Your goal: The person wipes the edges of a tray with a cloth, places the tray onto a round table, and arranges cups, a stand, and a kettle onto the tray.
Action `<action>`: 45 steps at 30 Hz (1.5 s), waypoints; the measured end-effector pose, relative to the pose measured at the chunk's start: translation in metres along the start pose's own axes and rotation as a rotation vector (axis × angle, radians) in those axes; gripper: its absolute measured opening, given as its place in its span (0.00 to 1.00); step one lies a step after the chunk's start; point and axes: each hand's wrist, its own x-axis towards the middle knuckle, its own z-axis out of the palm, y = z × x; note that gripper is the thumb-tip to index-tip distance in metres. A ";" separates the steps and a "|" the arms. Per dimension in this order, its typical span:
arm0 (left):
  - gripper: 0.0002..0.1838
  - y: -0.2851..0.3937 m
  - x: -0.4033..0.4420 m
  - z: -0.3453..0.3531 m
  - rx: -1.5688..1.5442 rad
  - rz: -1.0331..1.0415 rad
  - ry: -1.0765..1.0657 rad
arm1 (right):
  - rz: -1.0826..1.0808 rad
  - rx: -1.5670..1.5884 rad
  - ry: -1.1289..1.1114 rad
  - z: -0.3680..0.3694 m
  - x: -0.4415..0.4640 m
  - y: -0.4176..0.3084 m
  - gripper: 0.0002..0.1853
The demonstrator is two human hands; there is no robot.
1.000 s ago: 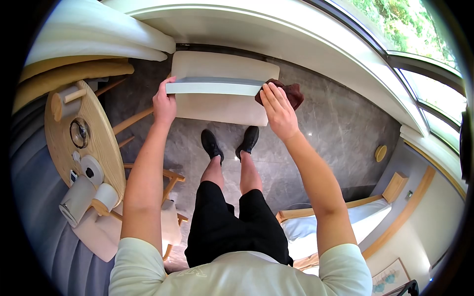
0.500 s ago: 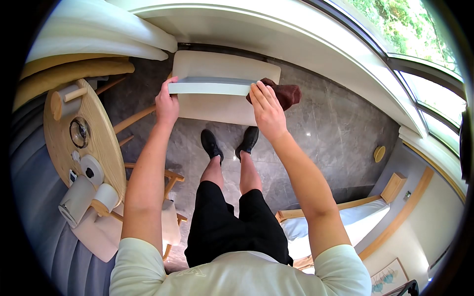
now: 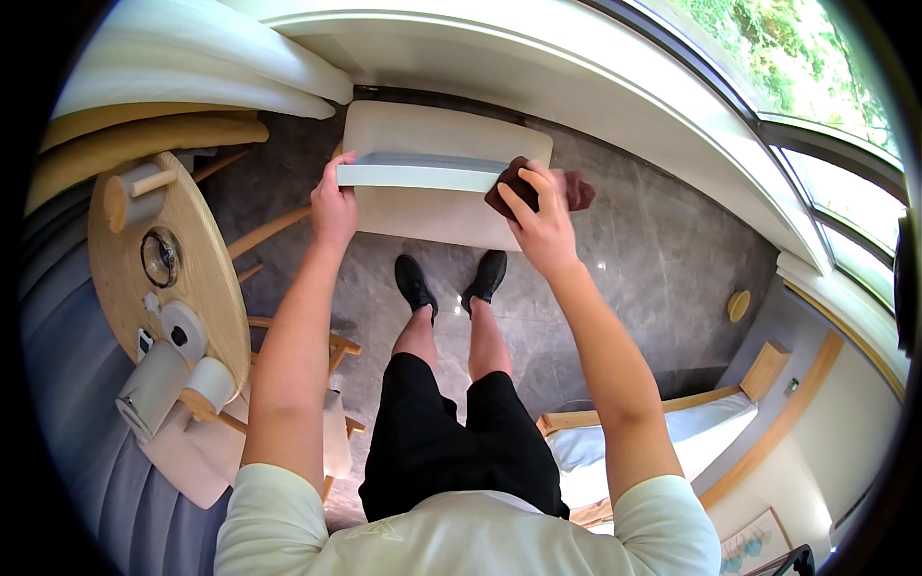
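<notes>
My left hand grips the left end of a flat, pale panel with a silvery edge, seen nearly edge-on. The fingers of my right hand are closed on a dark brown cloth. Part of that cloth lies against the panel's right end, and a loose end sticks out to the right of my hand. Below the panel is a cream padded seat, partly covered by it from this angle. What kind of thing the panel is cannot be told.
To the left stands a round wooden table bearing a glass ashtray-like dish, paper rolls and a grey cylinder. White curtains hang at upper left. A window is at upper right, a low white-topped bed-like piece at lower right.
The brown cloth has come forward around the panel's right end, and my right hand's fingers have bent and spread over it. Panel and both hands appear slightly further right and lower.
</notes>
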 end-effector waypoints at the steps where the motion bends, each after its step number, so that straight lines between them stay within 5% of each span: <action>1: 0.19 0.000 0.000 0.001 -0.008 0.013 0.010 | -0.038 -0.170 0.052 -0.015 0.006 -0.001 0.31; 14: 0.19 -0.004 -0.004 -0.001 0.005 0.054 -0.002 | -0.033 0.024 -0.111 -0.010 0.001 0.007 0.26; 45: 0.19 -0.005 -0.001 -0.001 0.019 0.081 -0.010 | 0.070 0.093 -0.086 0.045 0.045 -0.059 0.25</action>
